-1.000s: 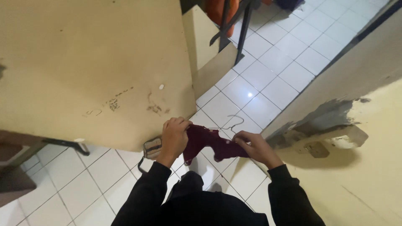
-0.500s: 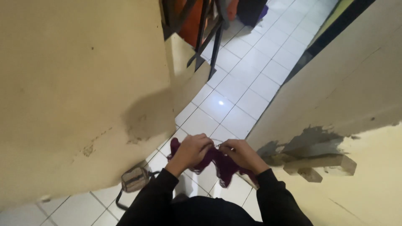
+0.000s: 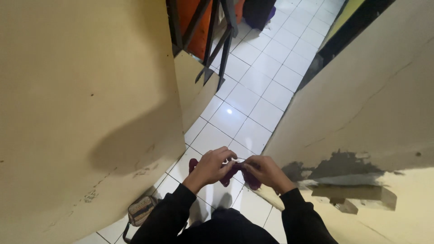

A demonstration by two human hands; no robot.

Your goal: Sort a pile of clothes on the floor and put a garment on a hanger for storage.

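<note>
Head view shows me both hands close together above the floor, working on a small dark red cloth (image 3: pixel 228 174). The left hand (image 3: pixel 212 165) has its fingers curled and pinching one side of the cloth, and the right hand (image 3: pixel 264 171) is pinching the other side, so the cloth is bunched between them, in the air, just in front of the body. I judge the handling is in the middle: the cloth is gathered and gripped, but it is not flat or neatly folded, and it is not put down anywhere. How it is folded inside the hands I cannot tell.

No bench is in view. Below is a white tiled floor (image 3: pixel 253 90) with a bright light reflection. A beige wall (image 3: pixel 81 104) stands on the left, and another wall (image 3: pixel 379 104) on the right has a patch of broken paint. A small bag (image 3: pixel 141 211) lies on the floor near the left sleeve. Further away I see dark metal legs (image 3: pixel 212 40) beside something orange.
</note>
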